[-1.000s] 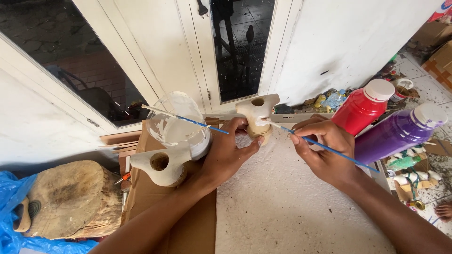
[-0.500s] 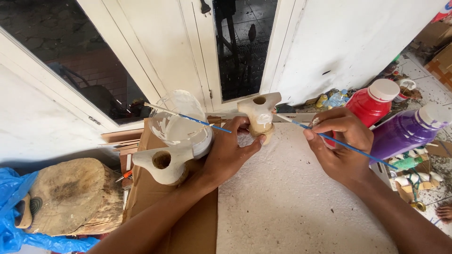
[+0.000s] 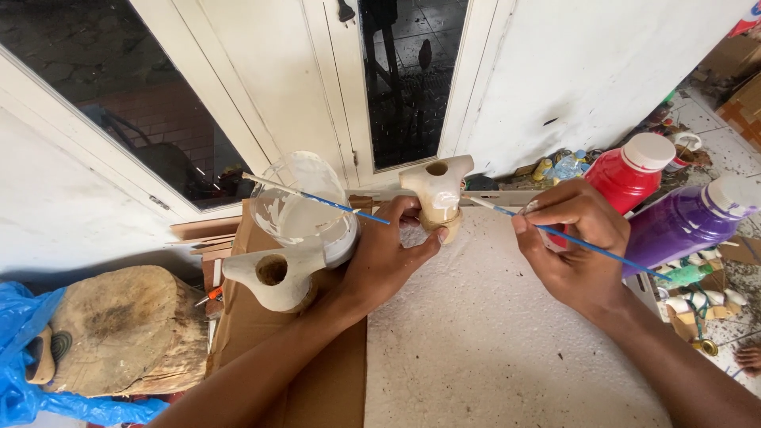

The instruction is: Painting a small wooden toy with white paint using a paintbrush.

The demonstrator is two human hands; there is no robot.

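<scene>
Paint could smear if the left hand (image 3: 388, 257) gripping the figure (image 3: 436, 194) twists while the right hand (image 3: 575, 242) pinches its brush (image 3: 555, 232) just beside that figure.

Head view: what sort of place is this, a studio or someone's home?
Probably an informal craft workspace set up by a doorway. The left hand steadies a pale carved piece while the right hand holds a thin brush; red and purple paint bottles lie nearby.
</scene>
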